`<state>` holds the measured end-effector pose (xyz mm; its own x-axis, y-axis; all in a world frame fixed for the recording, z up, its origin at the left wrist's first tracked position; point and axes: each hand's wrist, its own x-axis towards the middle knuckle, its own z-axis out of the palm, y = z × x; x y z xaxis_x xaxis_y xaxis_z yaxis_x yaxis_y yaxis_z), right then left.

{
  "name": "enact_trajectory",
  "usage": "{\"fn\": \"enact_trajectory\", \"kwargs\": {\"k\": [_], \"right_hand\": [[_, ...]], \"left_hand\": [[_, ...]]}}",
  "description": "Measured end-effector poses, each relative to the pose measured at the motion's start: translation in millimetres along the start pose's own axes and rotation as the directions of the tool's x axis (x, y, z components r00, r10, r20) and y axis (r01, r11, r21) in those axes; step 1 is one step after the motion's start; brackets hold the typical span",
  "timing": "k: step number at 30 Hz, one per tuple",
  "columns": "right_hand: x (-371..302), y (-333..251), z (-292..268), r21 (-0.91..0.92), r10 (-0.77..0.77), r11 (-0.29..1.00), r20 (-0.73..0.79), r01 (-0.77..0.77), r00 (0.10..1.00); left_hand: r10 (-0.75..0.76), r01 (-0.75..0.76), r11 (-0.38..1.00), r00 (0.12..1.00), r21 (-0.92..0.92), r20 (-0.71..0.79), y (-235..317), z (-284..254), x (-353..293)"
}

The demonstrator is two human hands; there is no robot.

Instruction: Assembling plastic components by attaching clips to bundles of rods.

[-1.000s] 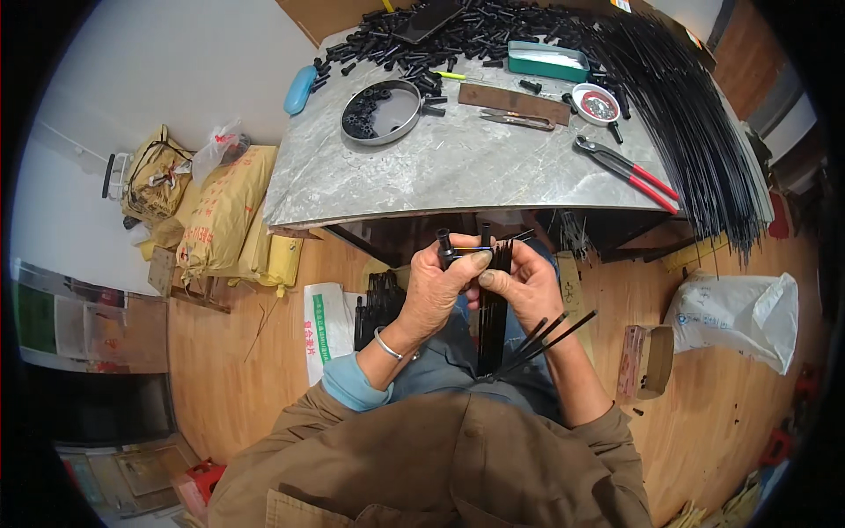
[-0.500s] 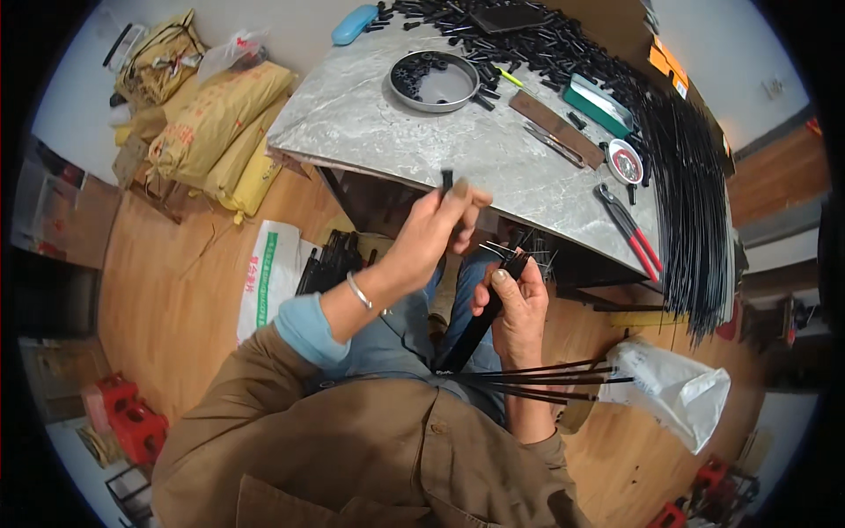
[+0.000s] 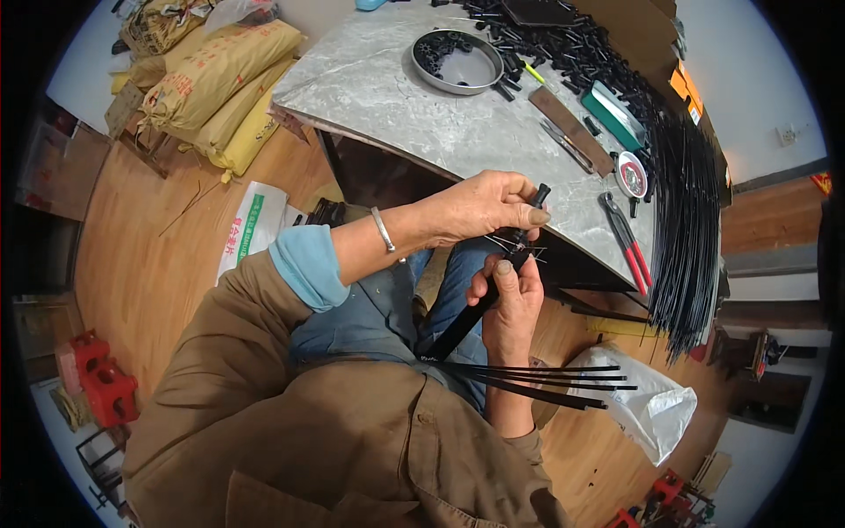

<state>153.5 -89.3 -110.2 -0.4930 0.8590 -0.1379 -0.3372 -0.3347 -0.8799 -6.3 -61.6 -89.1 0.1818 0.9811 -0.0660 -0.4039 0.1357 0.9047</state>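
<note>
My left hand (image 3: 493, 207), with a silver bangle at its wrist, is closed round a small black plastic fitting (image 3: 541, 193) whose flared end points up and away. Just below it, my right hand (image 3: 513, 304) grips the upper end of a long black tube-like bundle (image 3: 465, 336). Thin pale wires (image 3: 539, 255) stick out sideways where the fitting and bundle meet; whether the two touch is hidden by my fingers. The bundle slants down across my lap, and several slim black rods (image 3: 554, 374) spread to the right from near its lower end.
On the grey table (image 3: 370, 97) are a round metal tray (image 3: 480, 86) of small black rings, heaped black fittings (image 3: 563, 57), a flat brown bar (image 3: 568, 123), red-handled cutters (image 3: 627, 242) and long black rods (image 3: 691, 238). Yellow sacks (image 3: 233, 97) are piled at left; a white bag (image 3: 656, 409) lies right.
My left hand has moved right and slightly down, bringing the black fitting to the top of the bundle. My right hand has stayed nearly in place. The view has shifted a little.
</note>
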Motion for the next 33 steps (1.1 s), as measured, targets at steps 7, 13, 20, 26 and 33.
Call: {"fn": "enact_trajectory", "kwargs": {"k": [7, 13, 20, 26, 33], "right_hand": [[0.8, 0.6, 5.8, -0.024, 0.024, 0.999, -0.04, -0.025, 0.999], [3.9, 0.7, 5.7, -0.015, 0.04, 0.999, -0.032, -0.04, 0.999], [6.2, 2.4, 2.6, 0.006, 0.052, 0.999, -0.033, -0.052, 0.998], [7.0, 1.7, 2.2, 0.003, 0.061, 0.998, -0.033, -0.061, 0.998], [5.7, 1.0, 8.9, -0.002, 0.038, 0.999, -0.058, -0.038, 0.998]], "left_hand": [[0.055, -0.054, 0.997, 0.998, 0.056, -0.028, -1.3, -3.3, -1.1], [0.072, -0.069, 0.996, 0.996, 0.056, -0.05, -6.1, -3.9, 2.5], [0.094, -0.079, 0.988, 0.99, 0.134, -0.11, -6.0, -0.4, 7.7], [0.063, -0.052, 0.992, 0.993, 0.119, -0.097, -11.5, -2.4, 9.2], [0.094, -0.065, 0.971, 0.989, 0.228, -0.117, -11.3, -3.4, 6.6]]}}
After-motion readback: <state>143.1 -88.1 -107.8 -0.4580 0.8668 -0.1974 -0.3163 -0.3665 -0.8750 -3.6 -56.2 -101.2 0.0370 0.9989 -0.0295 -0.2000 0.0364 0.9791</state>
